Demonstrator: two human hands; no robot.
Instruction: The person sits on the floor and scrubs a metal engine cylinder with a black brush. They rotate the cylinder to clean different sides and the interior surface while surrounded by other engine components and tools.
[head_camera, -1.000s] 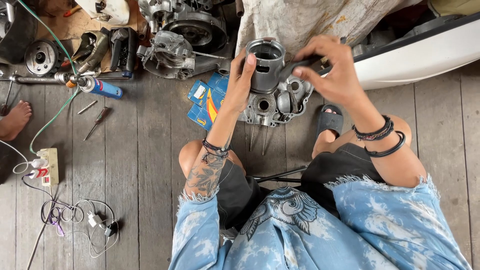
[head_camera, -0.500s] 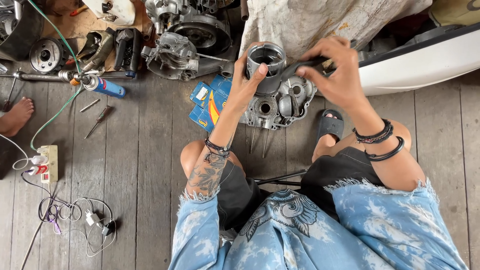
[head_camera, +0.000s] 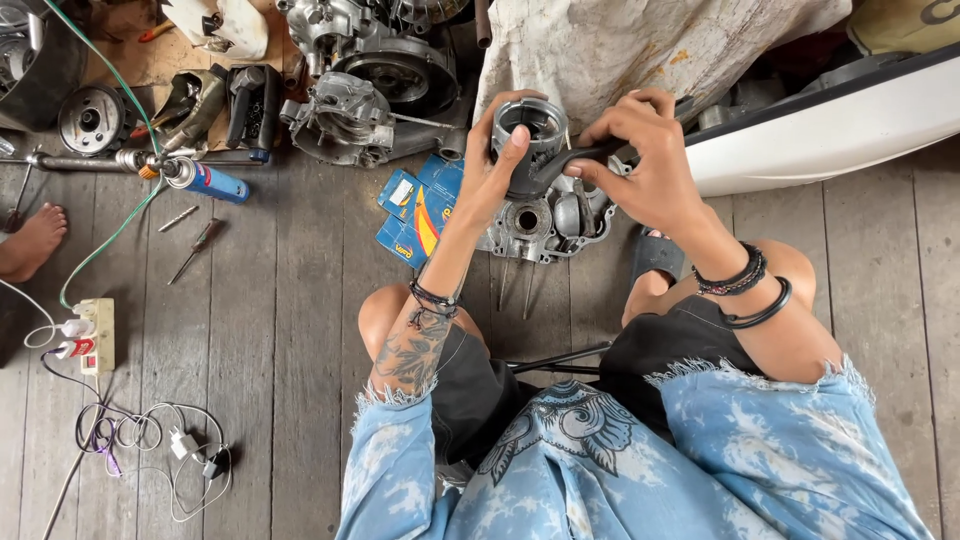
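Note:
My left hand (head_camera: 492, 175) grips a grey metal engine cylinder (head_camera: 527, 122), open end facing up, held above the floor. My right hand (head_camera: 640, 160) holds a dark connecting rod (head_camera: 560, 163) whose end goes into the underside of the cylinder. Directly beneath both hands a silver engine crankcase half (head_camera: 545, 222) lies on the wooden floor, with thin studs (head_camera: 530, 285) pointing toward me. The lower part of the cylinder is hidden by my left palm.
Blue and orange parts boxes (head_camera: 415, 208) lie left of the crankcase. More engine cases (head_camera: 350, 118), a blue spray can (head_camera: 205, 182), a screwdriver (head_camera: 195, 250), a power strip with cables (head_camera: 95, 335) and another person's bare foot (head_camera: 30, 240) are at left. A white scooter panel (head_camera: 830, 125) is at right.
Both hands have drawn closer together and slightly nearer to me. The cylinder has tilted and the rod has slid further in under it.

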